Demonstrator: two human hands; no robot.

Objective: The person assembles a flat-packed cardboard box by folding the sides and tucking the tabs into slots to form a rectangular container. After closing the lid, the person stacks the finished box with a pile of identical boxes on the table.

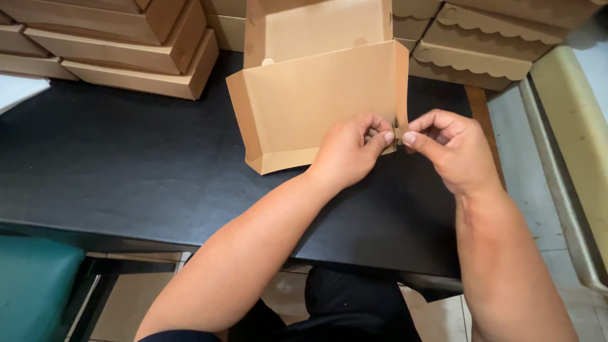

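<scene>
Between both hands' fingers [387,137], box corner [398,132]

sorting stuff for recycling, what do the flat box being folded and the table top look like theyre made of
The flat box: brown paperboard, it seems; matte, uncoated, with crisp fold creases and thin cut edges. The left hand and right hand pinch its near right corner. The table top: smooth black surface with a dull sheen, perhaps laminate or painted board; the look leaves it open.

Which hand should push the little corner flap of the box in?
Probably the right hand: its thumb and finger already pinch the small flap at the near right corner of the cardboard box, while the left hand steadies the wall beside it.
</scene>
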